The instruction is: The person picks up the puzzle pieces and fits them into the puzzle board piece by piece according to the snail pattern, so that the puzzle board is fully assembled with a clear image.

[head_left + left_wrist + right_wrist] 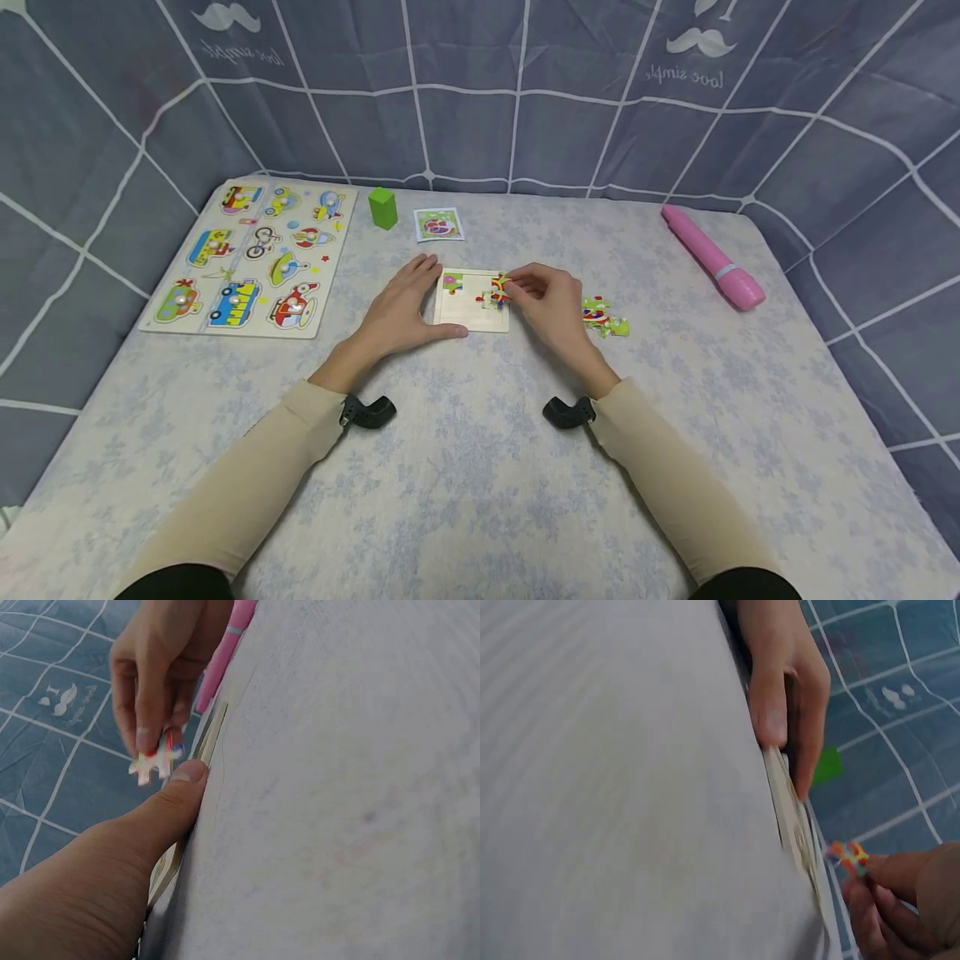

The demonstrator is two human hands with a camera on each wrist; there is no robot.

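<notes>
A small wooden puzzle tray point(467, 320) lies flat on the table, with one green-and-pink jigsaw piece point(452, 283) in its far left corner. My left hand point(401, 308) holds the tray at its left side, thumb along the near edge and fingers toward the far edge; the right wrist view shows the tray's edge between them. Over the tray's right part, my right hand point(551, 307) pinches a colourful jigsaw piece point(156, 761) between thumb and fingers. Both wrist views show this piece raised above the tray. More jigsaw pieces point(600, 318) lie in a pile right of that hand, partly hidden by it.
At the left lies a large vehicle puzzle board point(255, 323). Behind the tray are a green block point(383, 208) and a small picture card point(439, 225). A pink cylinder with a wider end point(708, 254) lies at the right. Grey cloth point(465, 133) hangs behind the table.
</notes>
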